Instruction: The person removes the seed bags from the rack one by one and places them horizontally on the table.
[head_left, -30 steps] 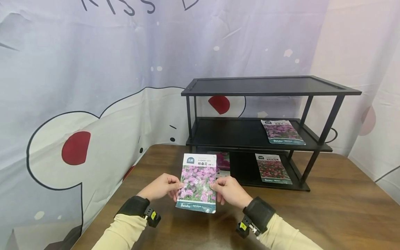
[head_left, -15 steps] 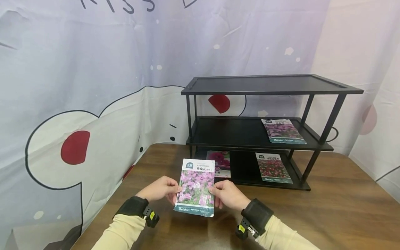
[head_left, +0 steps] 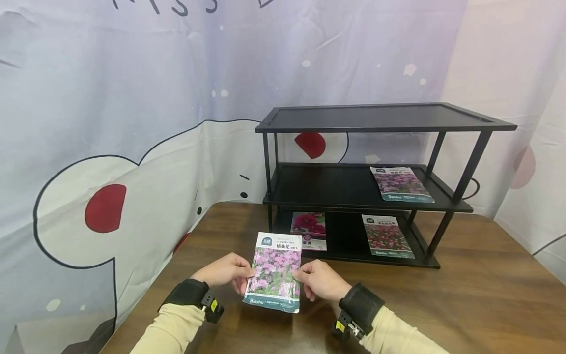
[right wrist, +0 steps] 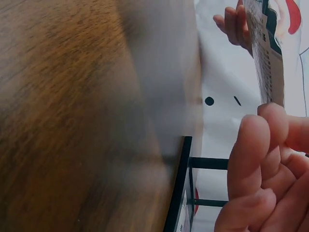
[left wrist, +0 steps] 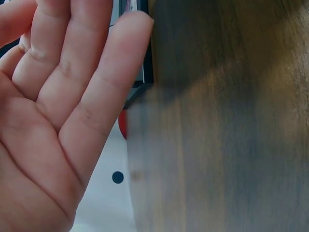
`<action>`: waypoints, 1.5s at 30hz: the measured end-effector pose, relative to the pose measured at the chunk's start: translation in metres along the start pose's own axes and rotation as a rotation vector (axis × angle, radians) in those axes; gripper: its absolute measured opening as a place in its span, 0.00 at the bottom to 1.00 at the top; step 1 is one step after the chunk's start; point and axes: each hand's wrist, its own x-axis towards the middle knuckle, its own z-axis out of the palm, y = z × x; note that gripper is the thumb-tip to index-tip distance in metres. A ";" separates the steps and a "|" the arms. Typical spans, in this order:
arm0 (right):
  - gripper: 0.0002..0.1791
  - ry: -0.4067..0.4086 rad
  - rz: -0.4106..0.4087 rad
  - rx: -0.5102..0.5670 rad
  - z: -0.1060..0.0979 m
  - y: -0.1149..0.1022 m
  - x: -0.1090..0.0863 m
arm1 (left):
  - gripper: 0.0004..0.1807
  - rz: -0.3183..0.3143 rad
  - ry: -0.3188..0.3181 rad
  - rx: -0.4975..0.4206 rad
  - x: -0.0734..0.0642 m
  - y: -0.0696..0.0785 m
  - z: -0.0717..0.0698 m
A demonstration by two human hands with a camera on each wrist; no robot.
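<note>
A seed packet (head_left: 275, 270) with pink flowers, a white top and a teal bottom band is held over the table in front of the rack. My left hand (head_left: 227, 272) pinches its left edge, thumb on the front. On the opposite edge my right hand (head_left: 322, 280) pinches it the same way. The packet leans back with its printed face up toward the head camera. In the right wrist view the packet (right wrist: 268, 63) shows nearly edge-on, raised off the table. The left wrist view shows the palm and fingers of the left hand (left wrist: 63, 96); the packet is hidden there.
A black rack (head_left: 384, 118) with three tiers stands behind the hands on the wooden table (head_left: 486, 295). Its middle shelf bears a purple-flower packet (head_left: 401, 185) at right. On the bottom shelf lie a magenta-flower packet (head_left: 308, 230) and a red-flower packet (head_left: 387, 237). A printed cloth (head_left: 155, 206) hangs behind.
Both hands have lowered the pink-flower packet slightly toward me and a little left. More of the magenta-flower packet on the bottom shelf now shows. The grip is the same.
</note>
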 end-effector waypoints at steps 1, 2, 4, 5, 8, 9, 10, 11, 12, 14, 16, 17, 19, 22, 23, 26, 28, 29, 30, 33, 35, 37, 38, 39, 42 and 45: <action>0.19 -0.004 0.000 -0.005 0.000 0.000 0.000 | 0.14 -0.002 -0.003 -0.004 0.000 -0.001 0.000; 0.19 -0.009 0.000 -0.008 0.000 0.000 0.000 | 0.14 -0.003 -0.005 -0.007 0.000 -0.001 0.000; 0.19 -0.018 0.006 -0.009 0.000 0.001 0.000 | 0.14 -0.008 -0.009 -0.012 0.001 -0.003 0.001; 0.18 -0.022 0.010 -0.006 0.000 0.001 0.000 | 0.14 -0.010 -0.011 -0.013 0.001 -0.004 0.001; 0.18 -0.029 0.020 -0.009 0.001 0.003 0.001 | 0.14 -0.012 -0.017 -0.019 0.001 -0.005 0.001; 0.19 -0.028 0.023 -0.016 0.002 0.004 0.001 | 0.14 -0.011 -0.020 -0.023 0.001 -0.006 0.001; 0.19 -0.028 0.025 -0.022 0.002 0.005 0.001 | 0.14 -0.008 -0.023 -0.027 0.001 -0.006 0.002; 0.19 -0.027 0.025 -0.033 0.003 0.006 0.002 | 0.14 -0.006 -0.026 -0.030 0.001 -0.007 0.002; 0.20 -0.026 0.023 -0.048 0.004 0.006 0.002 | 0.14 -0.005 -0.030 -0.034 0.001 -0.008 0.002; 0.20 -0.022 0.022 -0.069 0.005 0.008 0.002 | 0.15 -0.003 -0.038 -0.034 0.000 -0.009 0.003; 0.20 -0.020 0.026 -0.084 0.006 0.009 0.003 | 0.15 -0.007 -0.043 -0.027 0.000 -0.011 0.004; 0.20 -0.020 0.029 -0.087 0.006 0.010 0.003 | 0.15 -0.011 -0.045 -0.024 0.000 -0.012 0.004; 0.19 -0.020 0.041 -0.090 0.008 0.010 0.003 | 0.16 -0.020 -0.047 -0.019 0.000 -0.014 0.004; 0.18 -0.019 0.067 -0.081 0.010 0.010 0.004 | 0.15 -0.033 -0.049 -0.023 0.001 -0.019 0.005; 0.18 -0.018 0.075 -0.081 0.011 0.011 0.004 | 0.15 -0.035 -0.051 -0.028 0.001 -0.020 0.005; 0.17 -0.018 0.097 -0.085 0.013 0.012 0.004 | 0.15 -0.043 -0.052 -0.027 0.001 -0.023 0.006; 0.17 -0.019 0.103 -0.098 0.014 0.013 0.005 | 0.15 -0.054 -0.051 -0.027 0.001 -0.023 0.006; 0.17 -0.019 0.103 -0.105 0.015 0.013 0.005 | 0.15 -0.058 -0.049 -0.025 0.001 -0.023 0.006; 0.17 -0.020 0.101 -0.112 0.016 0.013 0.005 | 0.15 -0.064 -0.045 -0.018 0.000 -0.022 0.006; 0.17 -0.020 0.092 -0.139 0.018 0.012 0.007 | 0.15 -0.085 -0.035 -0.006 -0.001 -0.019 0.006; 0.17 -0.024 0.087 -0.148 0.019 0.011 0.008 | 0.15 -0.094 -0.029 0.009 -0.002 -0.018 0.006; 0.17 -0.027 0.090 -0.159 0.020 0.011 0.009 | 0.15 -0.107 -0.026 0.019 -0.002 -0.017 0.006; 0.17 -0.029 0.091 -0.159 0.020 0.011 0.009 | 0.15 -0.113 -0.026 0.024 -0.002 -0.017 0.006; 0.17 -0.031 0.093 -0.159 0.020 0.011 0.009 | 0.15 -0.116 -0.024 0.034 -0.001 -0.016 0.006; 0.17 -0.037 0.100 -0.163 0.020 0.011 0.010 | 0.15 -0.129 -0.020 0.063 0.000 -0.016 0.006; 0.17 -0.042 0.102 -0.177 0.021 0.012 0.011 | 0.15 -0.139 -0.019 0.100 0.000 -0.015 0.007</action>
